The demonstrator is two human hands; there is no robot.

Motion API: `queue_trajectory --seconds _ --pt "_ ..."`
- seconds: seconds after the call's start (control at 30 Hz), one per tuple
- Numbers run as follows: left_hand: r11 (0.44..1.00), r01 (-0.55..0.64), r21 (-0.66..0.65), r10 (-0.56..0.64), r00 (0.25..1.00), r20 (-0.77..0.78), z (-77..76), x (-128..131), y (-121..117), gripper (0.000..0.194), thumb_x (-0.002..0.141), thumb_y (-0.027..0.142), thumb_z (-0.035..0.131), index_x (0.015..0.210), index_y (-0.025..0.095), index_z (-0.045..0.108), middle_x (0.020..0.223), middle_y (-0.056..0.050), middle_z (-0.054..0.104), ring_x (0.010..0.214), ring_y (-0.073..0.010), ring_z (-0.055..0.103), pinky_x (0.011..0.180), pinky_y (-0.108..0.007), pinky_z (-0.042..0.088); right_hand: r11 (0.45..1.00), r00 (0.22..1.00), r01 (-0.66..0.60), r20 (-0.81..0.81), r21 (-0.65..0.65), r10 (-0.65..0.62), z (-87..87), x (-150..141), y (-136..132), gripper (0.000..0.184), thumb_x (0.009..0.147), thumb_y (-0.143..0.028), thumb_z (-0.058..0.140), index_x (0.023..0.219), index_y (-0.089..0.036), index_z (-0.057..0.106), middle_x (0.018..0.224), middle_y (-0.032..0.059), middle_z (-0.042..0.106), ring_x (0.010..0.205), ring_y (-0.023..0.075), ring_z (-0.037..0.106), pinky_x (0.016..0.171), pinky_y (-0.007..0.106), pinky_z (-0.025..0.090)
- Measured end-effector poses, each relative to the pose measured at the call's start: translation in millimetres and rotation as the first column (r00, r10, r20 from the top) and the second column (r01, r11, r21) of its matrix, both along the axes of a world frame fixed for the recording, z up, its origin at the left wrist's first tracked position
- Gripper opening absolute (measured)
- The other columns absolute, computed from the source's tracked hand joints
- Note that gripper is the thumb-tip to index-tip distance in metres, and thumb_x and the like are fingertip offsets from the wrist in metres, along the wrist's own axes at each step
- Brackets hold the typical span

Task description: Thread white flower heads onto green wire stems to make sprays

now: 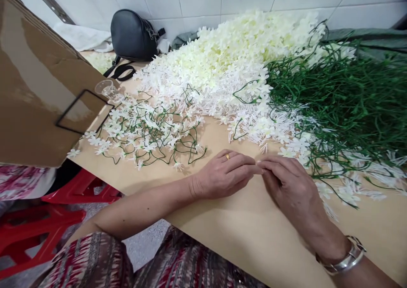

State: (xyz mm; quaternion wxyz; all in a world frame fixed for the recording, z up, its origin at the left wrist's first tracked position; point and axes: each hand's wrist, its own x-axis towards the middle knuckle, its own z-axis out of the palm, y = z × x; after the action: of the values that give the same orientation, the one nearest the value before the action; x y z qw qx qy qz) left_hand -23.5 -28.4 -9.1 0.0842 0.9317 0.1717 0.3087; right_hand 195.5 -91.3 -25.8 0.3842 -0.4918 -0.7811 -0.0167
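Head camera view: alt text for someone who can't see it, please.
A person's left hand and right hand meet at the fingertips over a brown table; anything pinched there is too small to see. Beyond lie a heap of white flowers, a tangle of green stems to its right, and a smaller pile of stemmed flowers to the left.

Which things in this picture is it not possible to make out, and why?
1. Head view, whether left hand and right hand hold anything: their fingers hide it.
2. Head view, full spread of the green stems: the right edge cuts them off.
3. Head view, full outline of the cardboard: the left edge cuts it off.
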Motion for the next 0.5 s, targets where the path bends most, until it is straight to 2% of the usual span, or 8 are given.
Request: queue_trajectory --seconds 0.1,0.17,0.3,0.4,0.5 --pt "0.996 -0.071 -0.063 0.073 0.997 0.029 0.5 2.3 0.9 0.023 0.109 0.021 0.053 0.129 0.018 0.062 0.117 -0.010 0.077 0.108 -0.0194 0.074 0.098 -0.036 0.057 1.000 1.000 -0.001 -0.009 -0.019 0.001 1.4 -0.7 -1.2 0.013 0.102 -0.008 0.064 0.109 -0.018 0.068 0.099 0.0099 0.078 0.089 0.0243 0.071 0.086 0.041 0.057" --pt "0.980 -0.122 -0.154 0.135 0.988 0.073 1.3 2.5 4.5 0.021 0.108 0.023 0.054 0.128 0.019 0.062 0.118 -0.011 0.076 0.112 -0.0214 0.073 0.098 -0.037 0.059 0.999 0.999 0.002 -0.047 -0.043 -0.004 3.0 -1.5 -3.1 0.014 0.103 -0.007 0.062 0.109 -0.019 0.068 0.100 0.0089 0.079 0.090 0.0235 0.072 0.087 0.041 0.056" --pt "0.925 -0.175 -0.337 0.237 0.960 0.151 4.0 -4.3 18.9 0.019 0.105 0.019 0.059 0.123 0.020 0.063 0.111 -0.008 0.074 0.101 -0.0181 0.072 0.087 -0.031 0.061 0.996 0.970 0.013 -0.242 -0.085 -0.033 8.7 -2.0 -6.5 0.016 0.103 -0.009 0.063 0.113 -0.020 0.068 0.103 0.0067 0.078 0.094 0.0192 0.073 0.087 0.033 0.057" --pt "0.904 -0.282 -0.321 0.342 0.928 0.147 4.8 -12.4 33.8 0.020 0.103 0.017 0.062 0.122 0.020 0.063 0.109 -0.006 0.071 0.095 -0.0164 0.069 0.085 -0.030 0.059 0.992 0.933 0.015 -0.355 -0.124 -0.058 11.3 -0.8 -7.0 0.015 0.103 -0.010 0.064 0.111 -0.023 0.069 0.100 0.0034 0.076 0.091 0.0157 0.073 0.083 0.028 0.058" --pt "0.932 -0.312 -0.186 0.327 0.943 0.058 2.3 -16.0 50.3 0.025 0.103 0.025 0.066 0.127 0.020 0.063 0.119 -0.009 0.067 0.102 -0.0189 0.068 0.090 -0.032 0.059 0.982 0.898 -0.018 -0.435 -0.187 -0.067 10.6 0.2 -6.2 0.014 0.103 -0.014 0.065 0.109 -0.024 0.071 0.101 0.0022 0.076 0.092 0.0149 0.072 0.083 0.027 0.058"
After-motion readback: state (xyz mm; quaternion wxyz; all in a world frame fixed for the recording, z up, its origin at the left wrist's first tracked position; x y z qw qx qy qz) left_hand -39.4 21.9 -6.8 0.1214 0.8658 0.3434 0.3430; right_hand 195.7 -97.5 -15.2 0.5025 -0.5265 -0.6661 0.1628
